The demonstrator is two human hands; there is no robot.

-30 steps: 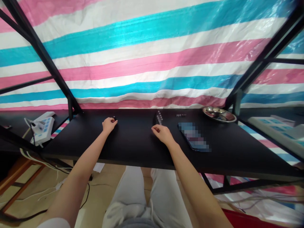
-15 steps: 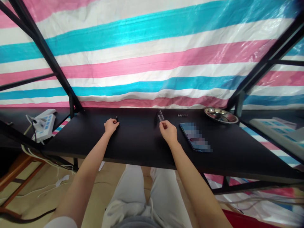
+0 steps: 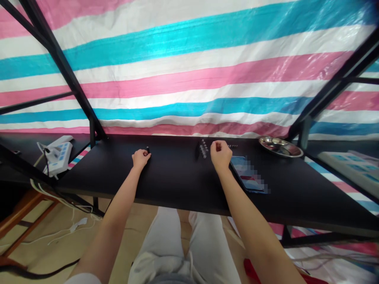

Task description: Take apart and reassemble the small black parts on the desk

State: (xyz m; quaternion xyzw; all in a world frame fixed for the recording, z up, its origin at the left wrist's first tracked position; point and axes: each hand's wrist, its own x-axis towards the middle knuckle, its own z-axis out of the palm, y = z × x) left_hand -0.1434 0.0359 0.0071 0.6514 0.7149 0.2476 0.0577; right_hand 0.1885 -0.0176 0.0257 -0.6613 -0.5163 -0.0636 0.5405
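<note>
My left hand (image 3: 141, 158) rests on the black table (image 3: 171, 177), fingers curled around a small dark object (image 3: 147, 150) whose top sticks out beside the thumb. My right hand (image 3: 220, 154) is lifted a little above the table with fingers pinched together; I cannot make out what, if anything, is in them. Just left of it stands a small black holder with a row of silvery bits (image 3: 203, 148). A short row of tiny dark parts (image 3: 233, 146) lies behind the right hand. A phone (image 3: 247, 173) lies flat to its right.
A shiny metal dish (image 3: 280, 146) sits at the back right of the table. White power strips lie on the left shelf (image 3: 56, 154) and the right shelf (image 3: 349, 161). Black frame bars rise at both back corners. A striped tarp hangs behind.
My right hand has moved right and away from me, from in front of the bit holder to beside it near the phone, and lifted. My left hand has stayed in place.
</note>
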